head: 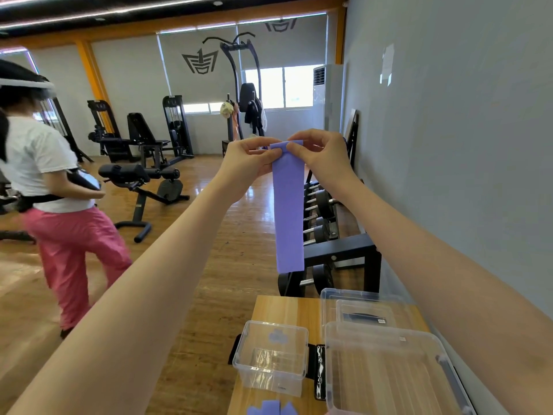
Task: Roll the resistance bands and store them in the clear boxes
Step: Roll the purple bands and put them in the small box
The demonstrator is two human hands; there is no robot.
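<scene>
We hold the purple band (288, 205) up high in front of us — our left hand (250, 163) and right hand (318, 154) each pinch its top edge, and the rest hangs straight down. Below, on the table (281, 308), sit the clear boxes — a small box (270, 354) and a big box (389, 372).

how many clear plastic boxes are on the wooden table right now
3: a small box near the table's left edge, a large box at the near right, and another box behind it against the wall. Others may lie out of frame.
</scene>
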